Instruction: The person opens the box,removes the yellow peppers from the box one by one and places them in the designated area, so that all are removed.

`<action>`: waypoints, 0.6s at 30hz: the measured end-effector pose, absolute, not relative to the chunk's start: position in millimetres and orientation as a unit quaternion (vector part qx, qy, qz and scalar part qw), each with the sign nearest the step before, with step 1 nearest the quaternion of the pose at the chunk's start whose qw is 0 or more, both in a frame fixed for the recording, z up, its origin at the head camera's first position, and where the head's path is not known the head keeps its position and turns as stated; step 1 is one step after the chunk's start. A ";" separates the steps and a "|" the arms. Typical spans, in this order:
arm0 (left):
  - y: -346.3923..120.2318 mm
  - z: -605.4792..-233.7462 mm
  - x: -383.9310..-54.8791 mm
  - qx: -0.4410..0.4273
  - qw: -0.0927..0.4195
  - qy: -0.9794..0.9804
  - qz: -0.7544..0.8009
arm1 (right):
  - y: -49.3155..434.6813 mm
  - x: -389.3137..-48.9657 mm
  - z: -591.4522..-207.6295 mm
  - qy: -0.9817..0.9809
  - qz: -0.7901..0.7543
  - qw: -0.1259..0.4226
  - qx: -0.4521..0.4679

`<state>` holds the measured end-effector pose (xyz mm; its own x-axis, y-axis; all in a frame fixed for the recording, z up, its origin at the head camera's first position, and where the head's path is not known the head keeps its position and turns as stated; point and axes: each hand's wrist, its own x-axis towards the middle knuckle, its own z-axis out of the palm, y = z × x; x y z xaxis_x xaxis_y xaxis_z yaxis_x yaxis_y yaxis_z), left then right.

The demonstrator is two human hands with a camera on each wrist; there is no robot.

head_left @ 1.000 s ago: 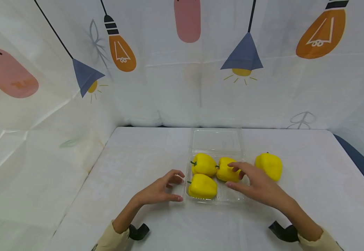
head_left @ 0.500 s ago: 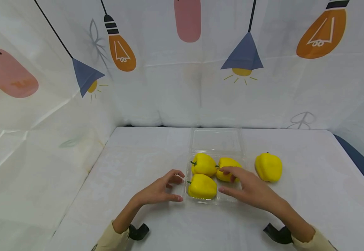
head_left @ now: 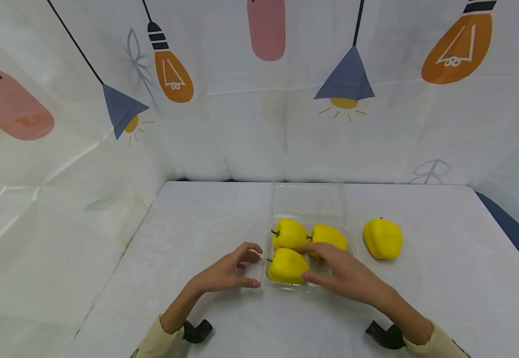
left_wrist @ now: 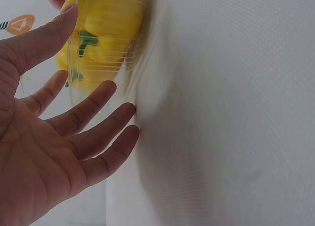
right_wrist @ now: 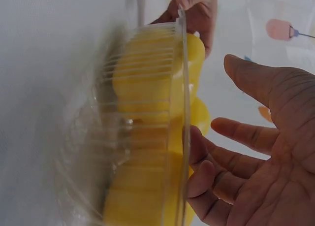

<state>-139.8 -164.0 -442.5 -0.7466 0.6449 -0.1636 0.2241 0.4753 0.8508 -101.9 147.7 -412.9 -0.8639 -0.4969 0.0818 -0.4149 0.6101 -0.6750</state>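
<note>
A clear plastic clamshell box lies with its lid folded back on the table. Three yellow bell peppers sit in its tray: a back-left pepper, a front-left pepper and a right pepper. My right hand hovers over the tray's front right part, thumb and index finger spread at the right end of the front-left pepper. In the right wrist view its fingers bend over the box rim. Beside the box's left wall, my left hand has its fingers spread and holds nothing.
A loose yellow bell pepper stands on the white table to the right of the box. A white curtain printed with lamps hangs behind the table and along its left side.
My right hand has moved left across the tray, from the right pepper to the front-left pepper's right end. The left hand and the peppers stay where they were.
</note>
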 end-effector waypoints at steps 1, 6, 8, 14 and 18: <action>-164.1 -442.8 -139.9 0.264 0.239 0.825 0.439 | 146.3 -101.7 -413.7 0.895 -0.359 0.058 -0.257; -164.1 -442.5 -139.8 0.267 0.239 0.825 0.437 | 140.2 -101.1 -416.0 0.901 -0.338 0.055 -0.266; -164.2 -442.2 -139.7 0.267 0.239 0.825 0.436 | 138.3 -101.0 -416.5 0.905 -0.329 0.055 -0.263; -164.2 -442.6 -139.7 0.265 0.239 0.826 0.437 | 134.5 -101.8 -418.7 0.909 -0.320 0.055 -0.261; -164.2 -443.0 -139.4 0.263 0.241 0.826 0.437 | 133.2 -102.6 -421.6 0.907 -0.324 0.055 -0.265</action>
<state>-139.4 -164.2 -443.0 -0.7458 0.6445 -0.1685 0.2234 0.4803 0.8482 -102.6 133.2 -421.6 -0.8535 -0.5160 0.0724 -0.4449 0.6495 -0.6166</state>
